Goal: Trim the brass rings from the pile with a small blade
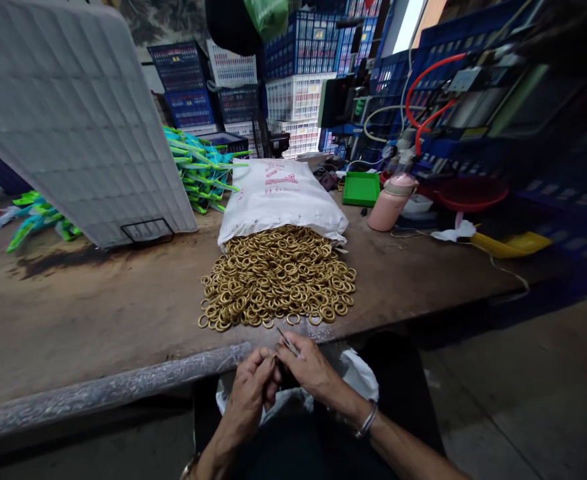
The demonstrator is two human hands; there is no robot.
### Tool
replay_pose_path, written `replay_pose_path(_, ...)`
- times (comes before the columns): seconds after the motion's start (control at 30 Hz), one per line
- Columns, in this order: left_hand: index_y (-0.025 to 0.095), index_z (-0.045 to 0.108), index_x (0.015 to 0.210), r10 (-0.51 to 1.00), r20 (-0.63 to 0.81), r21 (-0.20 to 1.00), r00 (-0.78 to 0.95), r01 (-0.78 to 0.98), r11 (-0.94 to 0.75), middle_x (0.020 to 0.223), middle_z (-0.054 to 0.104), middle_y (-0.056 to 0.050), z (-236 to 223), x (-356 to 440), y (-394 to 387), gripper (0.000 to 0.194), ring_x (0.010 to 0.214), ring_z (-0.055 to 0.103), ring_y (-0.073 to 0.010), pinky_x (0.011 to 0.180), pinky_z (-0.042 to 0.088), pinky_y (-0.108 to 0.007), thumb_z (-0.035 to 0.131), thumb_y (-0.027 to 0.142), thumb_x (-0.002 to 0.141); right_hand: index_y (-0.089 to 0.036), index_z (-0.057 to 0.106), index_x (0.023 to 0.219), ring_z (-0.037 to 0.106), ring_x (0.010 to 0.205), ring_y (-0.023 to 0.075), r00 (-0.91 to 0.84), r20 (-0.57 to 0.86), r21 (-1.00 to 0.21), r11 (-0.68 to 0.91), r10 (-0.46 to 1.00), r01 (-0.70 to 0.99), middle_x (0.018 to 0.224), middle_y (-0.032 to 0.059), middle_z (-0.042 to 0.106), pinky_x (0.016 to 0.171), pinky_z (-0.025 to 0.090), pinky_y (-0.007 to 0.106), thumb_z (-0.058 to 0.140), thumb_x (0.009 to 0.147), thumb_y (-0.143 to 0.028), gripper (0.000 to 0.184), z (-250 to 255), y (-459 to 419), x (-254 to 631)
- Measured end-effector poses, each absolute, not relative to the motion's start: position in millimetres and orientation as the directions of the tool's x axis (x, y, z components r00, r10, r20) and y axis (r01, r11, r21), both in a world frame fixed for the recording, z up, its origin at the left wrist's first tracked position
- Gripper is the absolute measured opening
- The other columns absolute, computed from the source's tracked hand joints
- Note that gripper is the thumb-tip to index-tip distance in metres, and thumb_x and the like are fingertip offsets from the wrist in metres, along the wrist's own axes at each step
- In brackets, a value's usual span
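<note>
Rings point(278, 277): on table — just beyond both hands
Right hand point(307, 363): closed on thin tool point(288, 343)
Left hand point(257, 380): fingertips pinched — contents unclear

Rings point(278, 273) at the centre: brass-coloured metal, dull sheen; the sack point(283, 193) at 12 o'clock from them is matt white woven material, creased. Tabletop point(138, 300) beneath: brown, matt, stained and worn, with a glossy, wrinkled plastic-like covering along the front edge point(108, 385) at 8 o'clock. Tray point(361, 189) at 1 o'clock: green plastic, smooth; stacked crates point(301, 97) beyond 12 o'clock: slatted plastic.
</note>
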State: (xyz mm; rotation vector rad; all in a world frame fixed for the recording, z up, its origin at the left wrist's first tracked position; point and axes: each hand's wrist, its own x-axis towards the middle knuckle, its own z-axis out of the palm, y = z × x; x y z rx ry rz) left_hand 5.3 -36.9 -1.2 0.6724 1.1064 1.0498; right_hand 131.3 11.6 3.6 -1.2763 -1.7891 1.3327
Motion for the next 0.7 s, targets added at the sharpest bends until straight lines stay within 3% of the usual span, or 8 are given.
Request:
replay_pose_path(0.13, 0.017, 0.046, 0.067, 0.926, -0.369, 0.852, 0.079, -0.368, 0.371, 0.051, 0.040, 0.008, 3.6, 11.1, -34.1, 0.032, 0.036, 0.024, -0.0024, 0.036, 0.018, -0.016, 0.056, 0.047, 0.072, -0.017, 0.049, 0.071, 0.042, 0.055, 0.0089, -0.378, -0.100, -0.943, 0.034, 0.920, 0.331, 0.058, -0.0050, 0.046, 0.053, 0.032, 0.020, 0.037, 0.084, -0.031, 0.022, 4.3, 13.5, 136.4)
replay_pose_path(0.23, 0.018, 0.044, 0.069, 0.924, -0.381, 0.845, 0.042, -0.390, 0.366, 0.055, 0.045, 0.007, 5.7, 13.3, -32.1, 0.032, 0.037, 0.028, -0.0024, 0.036, 0.018, -0.015, 0.060, 0.047, 0.070, -0.018, 0.048, 0.071, 0.045, 0.054, 0.0097, -0.345, -0.094, -0.913, 0.058, 0.934, 0.404, 0.056, -0.0042, 0.048, 0.054, 0.033, 0.021, 0.034, 0.084, -0.026, 0.021, 5.0, 14.2, 141.0)
replay_pose_path(0.37, 0.019, 0.044, 0.071, 0.922, -0.386, 0.858, -0.006, -0.369, 0.357, 0.055, 0.046, 0.007, 3.7, 14.2, -29.9, 0.031, 0.037, 0.030, -0.0025, 0.036, 0.020, -0.015, 0.059, 0.045, 0.071, -0.019, 0.050, 0.077, 0.047, 0.057, 0.0110, -0.435, -0.017, -0.787, 0.257, 0.900, 0.562, 0.061, -0.0025, 0.051, 0.057, 0.031, 0.022, 0.038, 0.076, -0.014, 0.013, 5.5, 11.2, 146.4)
replay_pose_path(0.5, 0.018, 0.045, 0.069, 0.944, -0.329, 0.901, -0.032, -0.309, 0.304, 0.048, 0.039, 0.009, 0.1, 15.7, -28.6, 0.030, 0.036, 0.026, -0.0027, 0.036, 0.019, -0.016, 0.058, 0.046, 0.072, -0.019, 0.050, 0.082, 0.047, 0.057, 0.0123, -0.523, -0.084, -0.647, 0.353, 0.848, 0.676, 0.064, -0.0008, 0.053, 0.057, 0.029, 0.023, 0.038, 0.067, -0.007, 0.022, 9.7, 8.2, 149.7)
replay_pose_path(0.7, 0.017, 0.045, 0.065, 0.933, -0.356, 0.908, -0.056, -0.255, 0.332, 0.047, 0.042, 0.008, -1.7, 13.1, -29.9, 0.036, 0.035, 0.026, -0.0015, 0.034, 0.018, -0.015, 0.062, 0.050, 0.066, -0.016, 0.048, 0.093, 0.052, 0.070, 0.0163, -0.546, -0.142, -0.512, 0.410, 0.826, 0.754, 0.076, 0.0046, 0.058, 0.061, 0.031, 0.025, 0.037, 0.072, -0.009, 0.026, 13.9, 2.1, 149.9)
